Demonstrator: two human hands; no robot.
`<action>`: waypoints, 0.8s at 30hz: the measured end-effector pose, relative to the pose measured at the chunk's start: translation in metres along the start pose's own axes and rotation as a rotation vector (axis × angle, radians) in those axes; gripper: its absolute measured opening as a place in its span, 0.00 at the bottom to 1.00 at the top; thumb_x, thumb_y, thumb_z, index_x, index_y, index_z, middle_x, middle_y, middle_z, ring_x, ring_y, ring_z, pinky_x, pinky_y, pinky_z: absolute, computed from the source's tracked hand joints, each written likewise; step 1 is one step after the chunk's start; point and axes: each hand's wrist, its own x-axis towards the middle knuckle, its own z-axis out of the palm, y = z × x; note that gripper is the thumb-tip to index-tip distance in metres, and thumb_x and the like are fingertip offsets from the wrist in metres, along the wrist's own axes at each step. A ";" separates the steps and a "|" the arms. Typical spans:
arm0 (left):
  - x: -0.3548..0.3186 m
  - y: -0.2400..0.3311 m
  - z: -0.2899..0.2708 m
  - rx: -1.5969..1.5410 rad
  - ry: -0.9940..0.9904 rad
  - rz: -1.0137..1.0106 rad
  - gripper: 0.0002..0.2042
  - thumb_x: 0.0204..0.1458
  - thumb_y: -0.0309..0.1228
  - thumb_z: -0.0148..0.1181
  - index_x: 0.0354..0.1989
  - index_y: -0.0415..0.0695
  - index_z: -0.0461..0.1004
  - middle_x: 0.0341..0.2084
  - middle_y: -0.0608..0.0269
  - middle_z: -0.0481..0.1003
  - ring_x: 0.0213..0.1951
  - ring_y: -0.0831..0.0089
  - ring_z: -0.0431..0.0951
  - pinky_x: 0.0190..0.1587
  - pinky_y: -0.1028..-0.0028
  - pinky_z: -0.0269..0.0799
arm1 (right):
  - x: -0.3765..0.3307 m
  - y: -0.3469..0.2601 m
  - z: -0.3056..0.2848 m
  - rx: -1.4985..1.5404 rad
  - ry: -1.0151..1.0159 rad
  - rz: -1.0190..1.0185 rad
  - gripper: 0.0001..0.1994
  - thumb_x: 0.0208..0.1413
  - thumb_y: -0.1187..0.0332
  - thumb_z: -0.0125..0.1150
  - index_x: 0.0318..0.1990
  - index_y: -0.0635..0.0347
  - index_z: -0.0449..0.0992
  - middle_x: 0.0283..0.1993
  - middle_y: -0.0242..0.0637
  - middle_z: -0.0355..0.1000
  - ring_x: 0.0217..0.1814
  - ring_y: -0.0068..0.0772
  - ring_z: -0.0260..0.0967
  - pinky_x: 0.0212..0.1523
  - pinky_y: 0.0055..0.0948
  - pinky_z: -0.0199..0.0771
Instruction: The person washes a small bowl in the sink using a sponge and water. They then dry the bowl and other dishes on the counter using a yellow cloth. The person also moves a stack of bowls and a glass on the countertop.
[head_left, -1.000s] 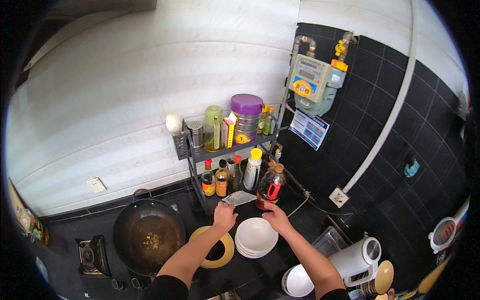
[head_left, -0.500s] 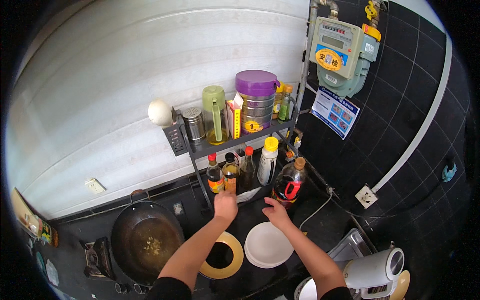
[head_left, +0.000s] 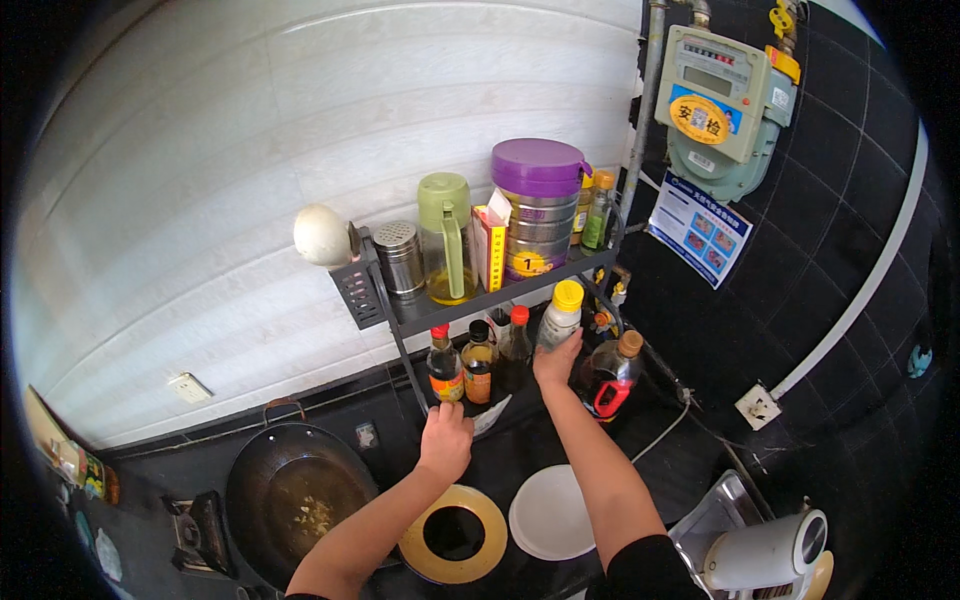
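My right hand [head_left: 558, 362] is closed round the lower part of a pale bottle with a yellow cap [head_left: 563, 312], at the right of the rack's lower level. My left hand [head_left: 446, 440] is closed on the near end of a thin whitish packet [head_left: 491, 414]; what it contains cannot be seen. Just beyond that hand stand a red-capped sauce bottle [head_left: 445, 368] and a black-capped one [head_left: 478, 365]. Another dark bottle with a red cap [head_left: 516, 340] stands beside them. Right of my right hand is a large dark bottle with a red handle [head_left: 608, 380].
A wok [head_left: 290, 480] with chopped bits sits at left. A yellow-rimmed ring [head_left: 490, 520] and white plates [head_left: 552, 490] lie nearer. The upper shelf [head_left: 480, 300] holds an oil jug [head_left: 445, 240] and a purple-lidded tin [head_left: 538, 210]. A white appliance [head_left: 755, 550] stands at right.
My right hand has moved forward from the counter and taken hold of the yellow-capped bottle, which now tilts. My left hand and the packet have come slightly nearer. The view has shifted slightly.
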 end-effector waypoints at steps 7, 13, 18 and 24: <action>-0.001 -0.008 0.004 -0.092 0.062 -0.001 0.07 0.32 0.26 0.55 0.23 0.40 0.72 0.35 0.53 0.67 0.42 0.61 0.62 0.44 0.67 0.57 | 0.012 0.006 0.007 -0.106 0.153 0.056 0.39 0.32 0.70 0.69 0.53 0.60 0.50 0.52 0.50 0.53 0.55 0.49 0.53 0.51 0.40 0.57; -0.003 -0.009 0.005 -0.075 0.045 0.006 0.08 0.33 0.27 0.54 0.25 0.39 0.72 0.38 0.52 0.67 0.46 0.58 0.61 0.48 0.65 0.55 | 0.029 0.032 0.027 -0.146 0.199 0.041 0.42 0.32 0.63 0.70 0.56 0.55 0.50 0.48 0.47 0.59 0.49 0.48 0.61 0.46 0.40 0.63; -0.005 -0.010 -0.002 -0.065 0.044 0.015 0.08 0.34 0.27 0.54 0.24 0.37 0.72 0.39 0.49 0.66 0.47 0.55 0.60 0.52 0.59 0.52 | 0.011 0.012 0.019 -0.164 0.149 -0.030 0.37 0.33 0.59 0.67 0.53 0.53 0.56 0.47 0.48 0.66 0.46 0.49 0.65 0.44 0.39 0.64; -0.007 -0.008 -0.005 -0.032 0.021 0.005 0.09 0.36 0.28 0.53 0.26 0.37 0.72 0.41 0.49 0.66 0.50 0.54 0.58 0.55 0.57 0.47 | -0.007 0.014 0.013 -0.156 0.158 0.017 0.34 0.33 0.60 0.68 0.51 0.55 0.59 0.41 0.48 0.69 0.44 0.50 0.66 0.42 0.40 0.65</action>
